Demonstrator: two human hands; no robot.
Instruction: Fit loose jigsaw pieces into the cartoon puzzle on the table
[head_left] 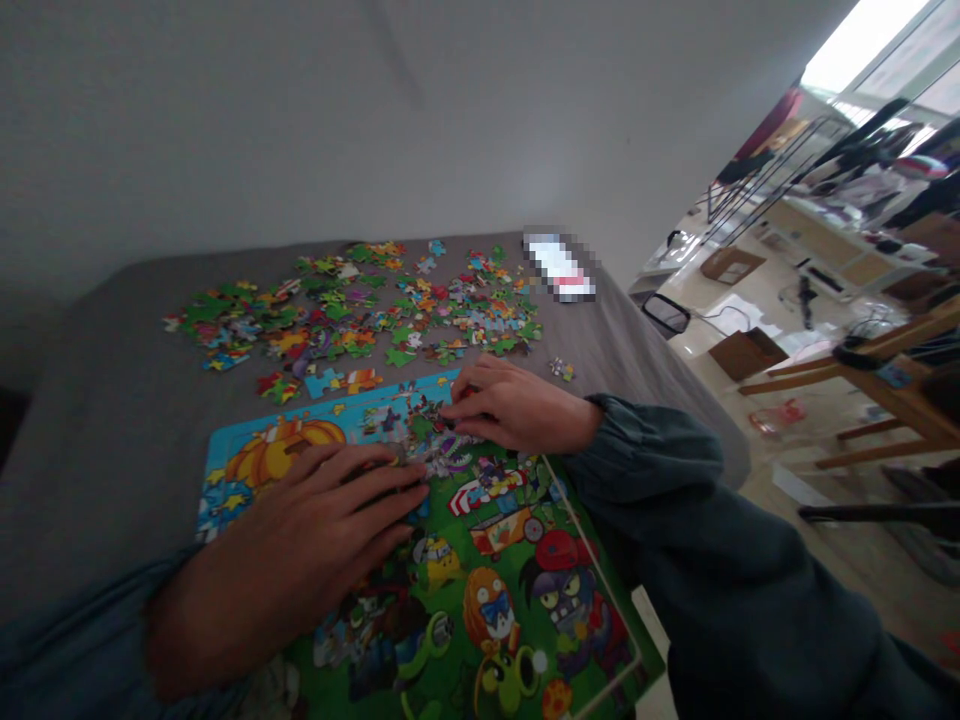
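A colourful cartoon jigsaw puzzle board [465, 505] lies in front of me, green over most of its face with blue along the far edge. My left hand [337, 510] rests flat on its left part, fingers stretched out and covering some of the picture. Near the far right of the board, my right hand [510, 400] has thumb and fingers pinched together at the picture. Whatever may be between those fingertips is too small to make out. Several puzzle pieces [427, 420] lie around the right fingertips.
Loose puzzle pieces [337, 310] spread across the grey cloth [120, 400] beyond the board. A blurred-out phone [559, 265] lies at the back right, by the wall. To the right, the floor below holds cardboard boxes [731, 265] and a wooden stool [885, 380].
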